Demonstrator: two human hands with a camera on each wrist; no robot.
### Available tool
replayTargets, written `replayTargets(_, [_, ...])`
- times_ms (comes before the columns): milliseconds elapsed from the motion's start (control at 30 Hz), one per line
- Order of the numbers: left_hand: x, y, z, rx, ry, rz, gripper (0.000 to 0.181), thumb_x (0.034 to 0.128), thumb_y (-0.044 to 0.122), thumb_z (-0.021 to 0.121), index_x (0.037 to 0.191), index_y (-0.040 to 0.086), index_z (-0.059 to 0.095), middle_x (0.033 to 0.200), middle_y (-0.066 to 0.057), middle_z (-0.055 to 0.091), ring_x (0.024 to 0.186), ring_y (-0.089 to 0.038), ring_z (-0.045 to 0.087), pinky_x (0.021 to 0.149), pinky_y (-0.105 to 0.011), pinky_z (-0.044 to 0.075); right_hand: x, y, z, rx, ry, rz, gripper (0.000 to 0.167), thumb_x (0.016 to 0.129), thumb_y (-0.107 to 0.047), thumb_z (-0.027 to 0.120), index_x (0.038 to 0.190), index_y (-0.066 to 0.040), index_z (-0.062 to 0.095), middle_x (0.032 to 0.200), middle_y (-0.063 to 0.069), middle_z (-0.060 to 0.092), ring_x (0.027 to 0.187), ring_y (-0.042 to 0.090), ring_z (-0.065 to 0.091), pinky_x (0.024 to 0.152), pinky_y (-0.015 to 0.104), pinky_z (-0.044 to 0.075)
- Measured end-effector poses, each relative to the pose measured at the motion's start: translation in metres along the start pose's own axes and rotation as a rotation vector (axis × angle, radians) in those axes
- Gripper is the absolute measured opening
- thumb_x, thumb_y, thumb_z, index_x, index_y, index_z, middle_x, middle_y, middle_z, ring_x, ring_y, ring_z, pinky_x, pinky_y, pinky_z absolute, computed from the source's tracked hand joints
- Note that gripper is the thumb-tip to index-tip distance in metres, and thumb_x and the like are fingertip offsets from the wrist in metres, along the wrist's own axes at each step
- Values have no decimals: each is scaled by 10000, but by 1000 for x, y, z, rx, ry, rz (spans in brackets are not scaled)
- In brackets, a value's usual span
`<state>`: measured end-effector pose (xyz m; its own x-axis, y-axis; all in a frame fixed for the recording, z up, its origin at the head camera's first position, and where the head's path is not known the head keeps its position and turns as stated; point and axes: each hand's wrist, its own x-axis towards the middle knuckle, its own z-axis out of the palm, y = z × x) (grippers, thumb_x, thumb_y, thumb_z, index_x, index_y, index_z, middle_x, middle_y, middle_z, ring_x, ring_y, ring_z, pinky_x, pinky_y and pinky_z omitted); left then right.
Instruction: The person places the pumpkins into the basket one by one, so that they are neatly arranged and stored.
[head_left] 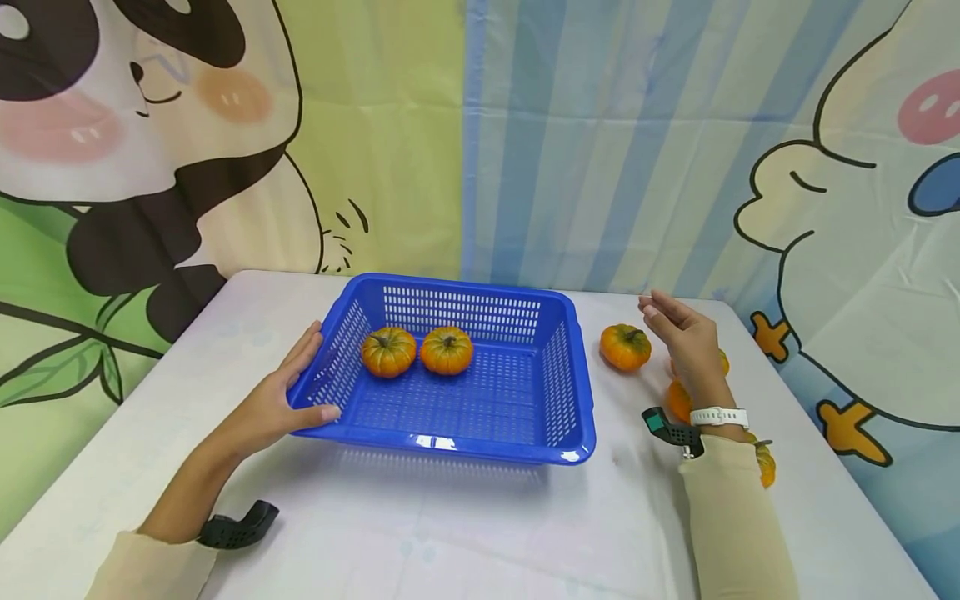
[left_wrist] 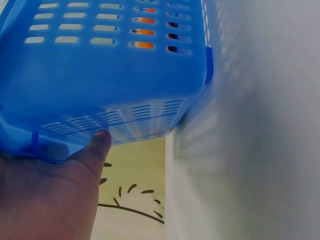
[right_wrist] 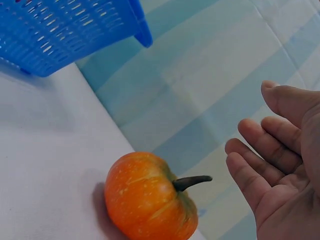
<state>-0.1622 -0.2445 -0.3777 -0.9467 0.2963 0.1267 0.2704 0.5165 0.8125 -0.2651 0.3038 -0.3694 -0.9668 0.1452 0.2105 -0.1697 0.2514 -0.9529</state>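
A blue plastic basket (head_left: 480,450) with slotted walls stands on the white table, holding two small orange pumpkins, a left one (head_left: 387,352) and a right one (head_left: 447,351). My left hand (head_left: 270,412) touches its near-left corner, with straight fingers along the outer left wall and the thumb on the front rim. To the right of the basket, my right hand (head_left: 688,343) hovers holding nothing, its fingers loosely bent. Nearest to it lies another pumpkin (head_left: 626,347), whose dark stem shows in the right wrist view. More pumpkins (head_left: 678,402) lie partly hidden beneath the right hand and forearm.
A pumpkin (head_left: 766,464) is partly covered by the right sleeve. Behind the white table (head_left: 450,542) hangs a cloth printed with a panda (head_left: 247,192) and stripes. A white cartoon figure (head_left: 877,317) is printed on the cloth at the right.
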Motion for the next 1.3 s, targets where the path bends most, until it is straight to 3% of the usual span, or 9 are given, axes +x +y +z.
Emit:
replayTargets(267, [0,-1,1,-8,-5,3,1014,837,225,733,1571,152,38,1628,50,-62,1467,-358,-19,1047,-714,168,1,12,1,-77,50,89,700,899,-470,647,1485,-154,431,1407,46,532,1253,208,500,1082,377,368])
replayTargets(600, [-1,-1,0,-3,-3,6,1010,837,218,731,1571,142,40,1630,40,-58,1467,-360,-17,1046,-712,176,-2,18,2,-172,-94,194,724,934,-400,644,1528,-127,332,1525,114,370,1401,298,317,1129,501,261])
replayTargets(800, [-1,-1,0,3,-1,-6,1012,837,226,733,1571,151,40,1628,51,-61,1468,-354,-22,1043,-712,179,0,18,6,-145,-153,296,706,948,-319,643,1539,-133,303,1552,144,306,1402,329,305,1122,480,279])
replayTargets(967, [0,0,0,6,-4,-13,1012,839,235,735,1571,161,40,1627,61,-61,1469,-350,-19,1047,-708,177,1,22,9,-117,-170,323,687,955,-199,637,1544,-135,288,1556,156,288,1384,345,330,1105,457,318])
replayTargets(1300, [-1,0,0,13,-2,-17,1009,845,244,732,1572,171,36,1627,61,-61,1470,-339,-24,1047,-712,171,1,34,19,-195,-199,385,724,938,-318,659,1547,-180,294,1574,157,241,1385,343,315,1099,467,326])
